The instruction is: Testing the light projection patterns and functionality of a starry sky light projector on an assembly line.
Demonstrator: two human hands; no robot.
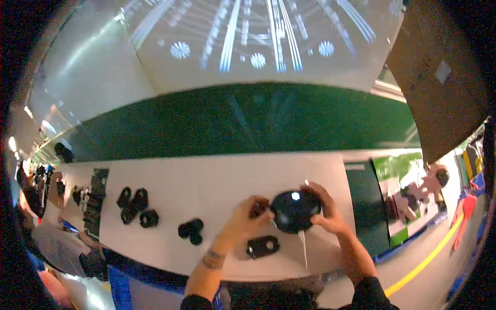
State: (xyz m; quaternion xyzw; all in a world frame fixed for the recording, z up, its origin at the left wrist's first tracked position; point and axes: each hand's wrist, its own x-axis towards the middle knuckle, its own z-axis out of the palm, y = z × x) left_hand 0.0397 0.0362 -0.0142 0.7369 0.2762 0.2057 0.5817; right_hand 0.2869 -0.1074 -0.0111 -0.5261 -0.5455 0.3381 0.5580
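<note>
My right hand [328, 213] grips the right side of a glossy black rounded object [296, 213], fingers over its top edge and thumb at its lower right. A thin white strip [304, 252] hangs from its underside towards the table's front edge. At its left side is my left hand [249, 216], fingers curled round a small dark part [259, 208] whose kind is too blurred to make out. Just below the left hand lies a flat black oblong piece [262, 247]. Left of that wrist, a cluster of small round black parts [191, 231] sits on the white table [217, 181].
Several black ring-like parts [135, 205] lie farther left. A dark green mat [367, 206] borders the work surface on the right, with a green and white sheet [400, 173] beyond. Behind runs a green panel [248, 121]; a brown board [439, 77] hangs at upper right.
</note>
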